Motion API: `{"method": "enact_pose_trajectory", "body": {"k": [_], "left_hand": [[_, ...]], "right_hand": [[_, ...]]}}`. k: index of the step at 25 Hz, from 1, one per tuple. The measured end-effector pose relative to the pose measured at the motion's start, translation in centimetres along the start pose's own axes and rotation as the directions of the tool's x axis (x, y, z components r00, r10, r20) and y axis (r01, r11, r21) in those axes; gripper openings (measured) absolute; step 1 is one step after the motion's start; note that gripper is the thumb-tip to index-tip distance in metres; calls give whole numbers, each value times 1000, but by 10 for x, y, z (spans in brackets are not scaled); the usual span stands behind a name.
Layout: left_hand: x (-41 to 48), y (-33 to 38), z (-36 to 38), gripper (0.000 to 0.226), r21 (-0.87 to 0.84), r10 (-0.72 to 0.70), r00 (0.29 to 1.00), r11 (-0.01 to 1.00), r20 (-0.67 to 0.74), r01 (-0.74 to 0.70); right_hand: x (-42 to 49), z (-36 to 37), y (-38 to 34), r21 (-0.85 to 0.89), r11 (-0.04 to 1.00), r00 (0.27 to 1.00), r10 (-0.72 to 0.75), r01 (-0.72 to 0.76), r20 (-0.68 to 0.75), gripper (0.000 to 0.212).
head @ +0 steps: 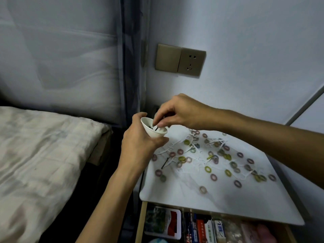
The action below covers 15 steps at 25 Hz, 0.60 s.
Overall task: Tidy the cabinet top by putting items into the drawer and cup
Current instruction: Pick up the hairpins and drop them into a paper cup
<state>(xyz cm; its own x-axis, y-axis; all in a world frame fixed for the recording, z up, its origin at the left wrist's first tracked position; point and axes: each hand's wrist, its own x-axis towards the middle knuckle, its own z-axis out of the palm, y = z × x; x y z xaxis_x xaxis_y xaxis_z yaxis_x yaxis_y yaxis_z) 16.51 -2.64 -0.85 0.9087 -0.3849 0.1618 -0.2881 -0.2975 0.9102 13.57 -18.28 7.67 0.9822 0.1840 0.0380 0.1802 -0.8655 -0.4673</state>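
My left hand [140, 144] grips a small white cup [154, 128] and holds it tilted in the air above the cabinet's far-left corner. My right hand [177, 113] hovers over the cup's mouth, its fingertips pinching a thin black hairpin [156, 128] that dips inside. Another black hairpin [165, 163] lies on the white cabinet top [219, 195]. Several small coloured hair ties [207, 169] and white floss picks [191, 163] are scattered across that top. Below the front edge, the drawer [140, 223] stands open.
The open drawer holds packets and small boxes [199, 227]. A bed with a pale quilt [43, 155] lies to the left, with a dark gap between it and the cabinet. A wall socket plate [180, 60] sits above the cabinet on the white wall.
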Motion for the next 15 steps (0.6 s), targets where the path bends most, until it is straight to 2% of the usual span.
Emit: {"method": "enact_pose_trajectory", "body": {"k": [2,4,5,7,9,10,15], "left_hand": [[0,1,1,82,-6,3,1000,1000,-10,-3],[2,-1,-2,83,-16,3,999,1000,-43,-4],[4,-2,-3,83,-17,2,998,1000,-57,-3],[6,-3,-4,82,-11,-7,997,1000,-79,6],[5,-4,-8,80,-7,-13,995,1000,-100,12],[5,-3,-9,80,-12,-15,995,1000,-101,14],[5,-3,-9,82,-19,-7,997,1000,-77,6]], "right_hand": [[1,5,9,33,999,992,-3,7,-123,17],[-5,17,30,118,990,945,106,-72,-309,15],[-10,29,42,136,980,927,182,-144,-328,14],[-23,61,67,37,968,951,250,-248,-184,13],[-31,95,80,-100,967,972,235,-233,10,14],[-32,107,84,-131,967,973,226,-218,54,14],[-31,123,92,-100,966,969,243,-237,49,7]]}}
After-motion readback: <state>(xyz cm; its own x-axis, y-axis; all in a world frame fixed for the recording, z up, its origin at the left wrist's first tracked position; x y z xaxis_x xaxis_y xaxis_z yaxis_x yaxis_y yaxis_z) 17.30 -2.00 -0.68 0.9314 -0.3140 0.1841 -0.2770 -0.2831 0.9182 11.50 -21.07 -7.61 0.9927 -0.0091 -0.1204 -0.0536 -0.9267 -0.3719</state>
